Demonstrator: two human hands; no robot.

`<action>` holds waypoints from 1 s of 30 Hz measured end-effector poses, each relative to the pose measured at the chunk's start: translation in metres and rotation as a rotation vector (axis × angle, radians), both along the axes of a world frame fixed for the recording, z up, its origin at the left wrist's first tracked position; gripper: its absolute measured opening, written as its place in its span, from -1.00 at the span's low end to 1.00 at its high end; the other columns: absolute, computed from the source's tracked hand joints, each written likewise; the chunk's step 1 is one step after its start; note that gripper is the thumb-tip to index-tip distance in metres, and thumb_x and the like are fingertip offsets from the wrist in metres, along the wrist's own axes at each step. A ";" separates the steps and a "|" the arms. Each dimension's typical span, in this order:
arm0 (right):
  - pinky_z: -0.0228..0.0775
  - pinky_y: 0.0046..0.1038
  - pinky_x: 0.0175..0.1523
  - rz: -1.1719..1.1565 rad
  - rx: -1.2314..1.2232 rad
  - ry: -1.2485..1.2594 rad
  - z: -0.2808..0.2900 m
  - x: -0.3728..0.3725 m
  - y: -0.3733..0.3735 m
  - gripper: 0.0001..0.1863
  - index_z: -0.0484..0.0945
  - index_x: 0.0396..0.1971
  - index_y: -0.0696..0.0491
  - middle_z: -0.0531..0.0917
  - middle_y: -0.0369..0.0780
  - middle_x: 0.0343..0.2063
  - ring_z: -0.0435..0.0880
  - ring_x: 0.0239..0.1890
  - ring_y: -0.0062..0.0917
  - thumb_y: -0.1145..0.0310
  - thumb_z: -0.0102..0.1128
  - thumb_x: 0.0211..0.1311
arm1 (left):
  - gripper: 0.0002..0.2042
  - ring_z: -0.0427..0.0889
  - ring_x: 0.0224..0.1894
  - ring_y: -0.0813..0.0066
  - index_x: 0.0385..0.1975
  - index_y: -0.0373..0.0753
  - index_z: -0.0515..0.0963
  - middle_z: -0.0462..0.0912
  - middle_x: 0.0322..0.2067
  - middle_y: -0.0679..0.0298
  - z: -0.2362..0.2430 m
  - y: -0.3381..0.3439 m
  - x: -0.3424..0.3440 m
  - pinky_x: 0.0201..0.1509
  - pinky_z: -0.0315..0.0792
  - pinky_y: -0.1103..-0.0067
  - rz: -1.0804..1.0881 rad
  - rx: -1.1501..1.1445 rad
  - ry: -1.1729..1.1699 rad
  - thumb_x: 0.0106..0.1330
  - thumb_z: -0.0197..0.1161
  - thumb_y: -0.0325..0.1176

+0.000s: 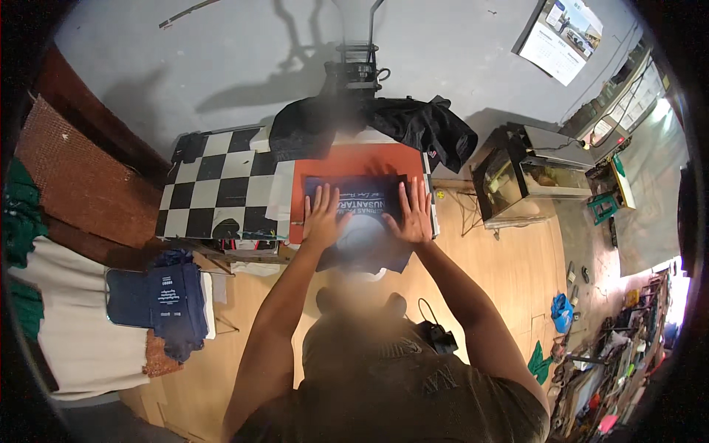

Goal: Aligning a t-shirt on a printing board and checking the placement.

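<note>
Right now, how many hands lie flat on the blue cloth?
2. The left hand presses the left part of the blue cloth, the right hand its right part. No other hands show.

1. The platen (347,164) is orange-red; it serves as the landmark here.
2. The garment (365,198) lying on the platen is navy blue, with pale lettering printed across it.
3. The black cloth (413,122) is bunched just beyond the platen's far edge.
4. The board (221,184) just left of the platen carries a black-and-white chequer pattern.
5. The folded stack (173,303), well to the platen's lower left, is dark blue with small white print.
6. The mat (74,177) far left of the platen is rust-brown with a woven texture.
7. The floor (509,273) right of the platen is light tan wood.
</note>
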State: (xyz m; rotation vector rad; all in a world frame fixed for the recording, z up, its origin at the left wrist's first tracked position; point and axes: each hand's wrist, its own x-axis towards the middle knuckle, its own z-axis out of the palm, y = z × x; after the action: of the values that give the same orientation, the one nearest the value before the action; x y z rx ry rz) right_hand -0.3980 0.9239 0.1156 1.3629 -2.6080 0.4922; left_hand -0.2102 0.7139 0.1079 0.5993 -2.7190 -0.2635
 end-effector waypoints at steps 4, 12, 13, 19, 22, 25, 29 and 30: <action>-0.39 0.10 0.65 0.100 0.111 -0.172 -0.004 -0.005 -0.001 0.06 -0.01 0.60 0.16 -0.13 0.04 0.64 -0.19 0.66 0.02 -0.31 0.08 0.41 | -0.17 0.05 0.61 -0.16 0.56 -0.30 0.17 0.12 0.55 -0.17 -0.003 0.001 0.002 0.59 -0.07 -0.11 0.021 0.009 0.154 0.45 0.20 0.14; -0.42 0.13 0.65 0.071 0.106 -0.080 -0.010 -0.005 -0.003 0.00 0.08 0.61 0.01 0.03 -0.02 0.62 -0.17 0.68 -0.08 -0.42 -0.13 0.43 | -0.25 0.20 0.58 -0.03 0.44 -0.31 0.37 0.33 0.48 -0.09 -0.011 -0.004 -0.002 0.60 -0.05 -0.08 0.023 -0.026 0.109 0.42 0.25 0.12; -0.44 0.09 0.66 0.065 0.123 -0.081 -0.010 -0.006 -0.004 0.00 0.10 0.61 0.00 0.04 -0.06 0.63 -0.18 0.68 -0.12 -0.44 -0.14 0.42 | -0.27 0.21 0.57 -0.02 0.43 -0.31 0.39 0.33 0.48 -0.09 -0.011 -0.008 0.000 0.60 -0.04 -0.07 0.009 0.007 0.123 0.42 0.26 0.11; -0.43 0.06 0.67 0.086 0.119 -0.096 -0.009 -0.010 -0.004 0.01 0.11 0.60 0.00 0.05 -0.10 0.63 -0.14 0.68 -0.17 -0.46 -0.13 0.40 | -0.45 0.25 0.55 0.01 0.37 -0.16 0.50 0.40 0.47 0.13 -0.011 -0.038 0.056 0.59 0.01 -0.03 -0.085 0.099 0.119 0.45 0.29 -0.08; -0.40 0.08 0.66 0.080 0.094 -0.099 -0.007 -0.010 -0.004 0.01 0.13 0.59 0.00 0.07 -0.10 0.62 -0.10 0.67 -0.15 -0.46 -0.11 0.40 | -0.48 0.25 0.55 0.01 0.37 -0.15 0.50 0.41 0.46 0.15 -0.011 -0.047 0.097 0.58 0.05 -0.04 0.057 0.065 0.062 0.46 0.28 -0.11; -0.37 0.08 0.66 0.072 0.075 -0.101 -0.006 -0.008 -0.005 0.00 0.17 0.58 0.02 0.10 -0.08 0.61 -0.08 0.67 -0.13 -0.44 -0.07 0.39 | -0.56 0.37 0.46 -0.10 0.30 -0.19 0.54 0.48 0.39 0.04 -0.003 -0.051 0.109 0.56 0.10 -0.05 0.156 0.054 0.178 0.47 0.23 -0.19; -0.32 0.09 0.65 0.093 0.050 -0.092 -0.006 -0.005 -0.005 -0.03 0.22 0.55 0.07 0.14 -0.03 0.59 -0.05 0.66 -0.09 -0.39 -0.02 0.40 | -0.63 0.43 0.42 -0.08 0.21 -0.23 0.57 0.54 0.30 -0.02 0.012 -0.027 0.076 0.53 0.18 -0.01 0.043 0.240 0.531 0.47 0.20 -0.25; -0.32 0.09 0.65 0.085 0.047 -0.094 -0.006 -0.005 -0.005 -0.03 0.23 0.54 0.08 0.14 -0.03 0.59 -0.04 0.65 -0.09 -0.39 -0.02 0.40 | -0.62 0.43 0.42 -0.05 0.23 -0.24 0.55 0.55 0.30 -0.01 0.014 -0.019 0.063 0.53 0.20 0.00 -0.015 0.181 0.432 0.49 0.18 -0.25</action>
State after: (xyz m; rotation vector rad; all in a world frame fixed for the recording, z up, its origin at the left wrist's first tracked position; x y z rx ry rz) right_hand -0.4029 0.9189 0.1097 1.5054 -2.6604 0.5219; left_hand -0.1468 0.6952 0.1221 0.5007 -2.2979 -0.5766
